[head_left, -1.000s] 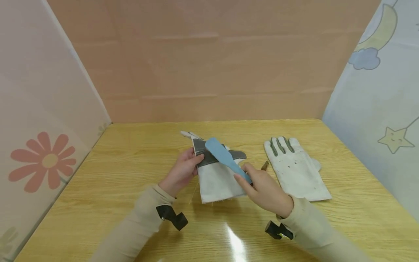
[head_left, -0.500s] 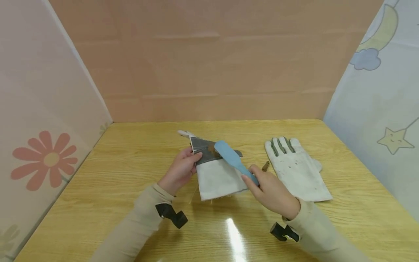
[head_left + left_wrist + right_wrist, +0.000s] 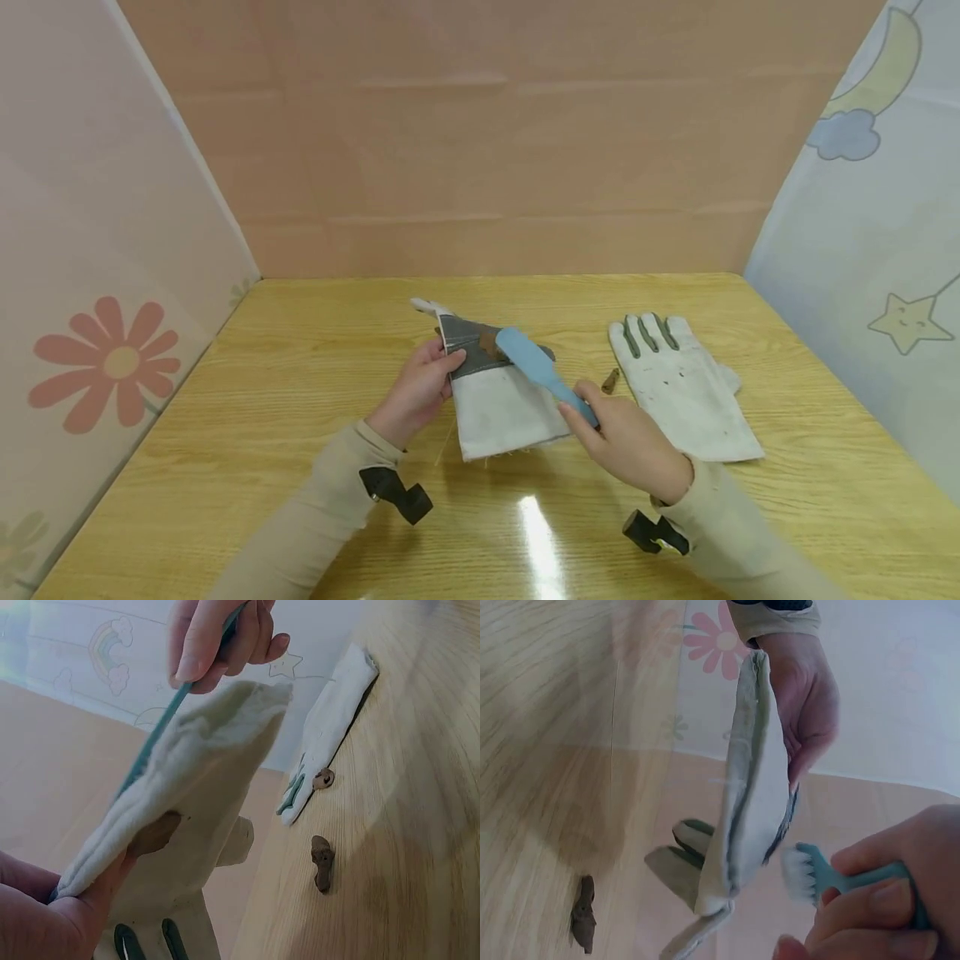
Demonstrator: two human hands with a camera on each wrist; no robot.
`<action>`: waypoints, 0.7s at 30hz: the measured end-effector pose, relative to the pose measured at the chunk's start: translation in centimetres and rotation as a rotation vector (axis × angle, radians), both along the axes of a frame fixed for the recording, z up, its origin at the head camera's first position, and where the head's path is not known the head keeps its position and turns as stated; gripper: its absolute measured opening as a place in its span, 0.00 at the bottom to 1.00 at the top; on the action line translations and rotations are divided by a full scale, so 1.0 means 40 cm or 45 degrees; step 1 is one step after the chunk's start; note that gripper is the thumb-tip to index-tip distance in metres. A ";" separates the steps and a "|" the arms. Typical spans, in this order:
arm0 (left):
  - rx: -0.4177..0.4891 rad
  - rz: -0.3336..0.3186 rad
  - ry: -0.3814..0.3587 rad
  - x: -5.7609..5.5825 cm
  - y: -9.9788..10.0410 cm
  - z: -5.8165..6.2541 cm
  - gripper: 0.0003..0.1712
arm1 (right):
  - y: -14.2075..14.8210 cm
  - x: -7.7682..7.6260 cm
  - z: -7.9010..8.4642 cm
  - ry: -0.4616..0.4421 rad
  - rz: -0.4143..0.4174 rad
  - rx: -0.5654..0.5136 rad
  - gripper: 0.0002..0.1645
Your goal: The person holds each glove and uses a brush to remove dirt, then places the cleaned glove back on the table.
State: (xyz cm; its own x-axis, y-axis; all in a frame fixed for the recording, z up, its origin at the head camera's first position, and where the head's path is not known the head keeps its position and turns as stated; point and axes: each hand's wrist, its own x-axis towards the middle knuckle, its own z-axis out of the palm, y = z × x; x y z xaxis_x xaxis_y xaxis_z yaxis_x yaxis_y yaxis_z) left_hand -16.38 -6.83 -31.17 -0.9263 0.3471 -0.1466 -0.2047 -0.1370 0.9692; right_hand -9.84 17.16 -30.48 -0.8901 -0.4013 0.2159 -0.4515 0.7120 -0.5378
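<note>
My left hand [image 3: 418, 385] pinches the side of a white work glove [image 3: 506, 412] with a dark grey palm, thumb on the front face, holding it up off the table. A brown patch [image 3: 489, 343] shows on the grey part. From the right, my right hand [image 3: 633, 442] grips the handle of a light blue brush [image 3: 531, 360], its head overlapping the glove in the head view. White bristles [image 3: 799, 874] face the glove in the right wrist view, with a small gap between. Another brown patch [image 3: 155, 834] marks the glove's back, beside my left fingers.
A second white glove [image 3: 686, 392] with green finger strips lies flat on the wooden table [image 3: 262, 467] at right. Beside it is a brown lump [image 3: 611, 381]; the left wrist view shows another brown piece [image 3: 323, 778] against that glove. Printed cloth walls enclose the table.
The brush and my right hand have shifted right and slightly down, uncovering the brown patch on the grey palm. The held glove has tilted a little; my left hand keeps its grip.
</note>
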 end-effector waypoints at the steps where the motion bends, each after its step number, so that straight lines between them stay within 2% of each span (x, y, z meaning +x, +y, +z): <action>1: 0.000 0.012 -0.008 0.000 0.000 0.000 0.27 | 0.004 0.000 0.001 0.000 -0.007 -0.008 0.09; 3: -0.005 0.018 -0.011 0.000 0.002 0.002 0.26 | 0.007 -0.002 0.002 0.029 -0.009 -0.030 0.10; 8: 0.010 -0.057 -0.016 0.007 0.016 0.004 0.27 | -0.005 -0.006 0.001 0.100 0.024 -0.062 0.08; 10: 0.012 -0.074 -0.008 0.010 0.020 0.003 0.27 | -0.010 -0.004 0.002 0.093 0.029 -0.045 0.08; 16: -0.013 -0.015 0.007 0.012 0.016 0.004 0.26 | -0.005 0.005 0.004 0.026 0.019 0.016 0.08; 21: -0.029 -0.013 -0.007 0.011 0.012 0.007 0.26 | 0.008 0.010 0.013 0.067 0.038 0.006 0.07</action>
